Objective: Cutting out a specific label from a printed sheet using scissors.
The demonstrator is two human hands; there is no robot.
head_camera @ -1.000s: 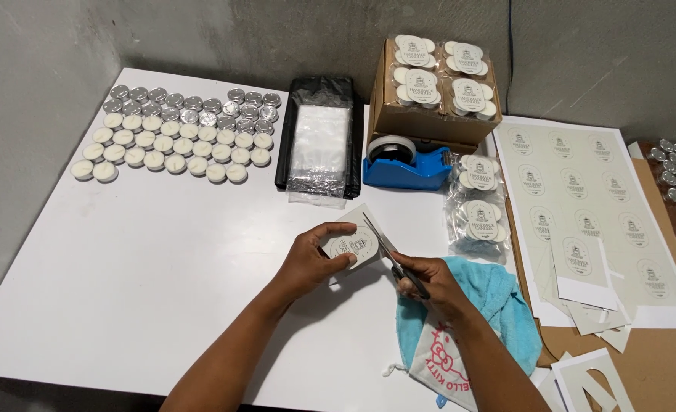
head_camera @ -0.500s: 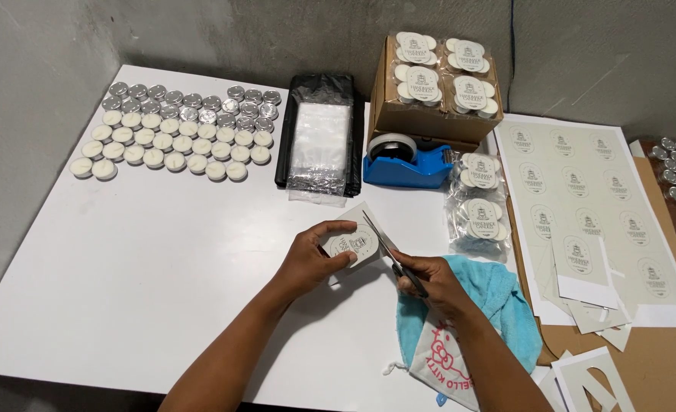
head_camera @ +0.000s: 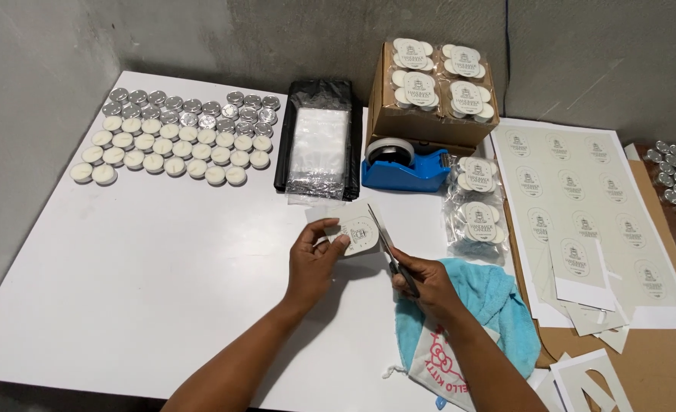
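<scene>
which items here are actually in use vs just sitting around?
In use:
left hand holding the paper label piece
right hand working the scissors

Lying about:
tealight candles
stack of clear bags
blue tape dispenser
cardboard box
label sheet
blue cloth

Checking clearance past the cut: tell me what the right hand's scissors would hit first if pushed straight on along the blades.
Likely the paper label held by the left hand, which the scissors in the right hand already touch.

White table, grey concrete walls meeting in a corner, even light
</scene>
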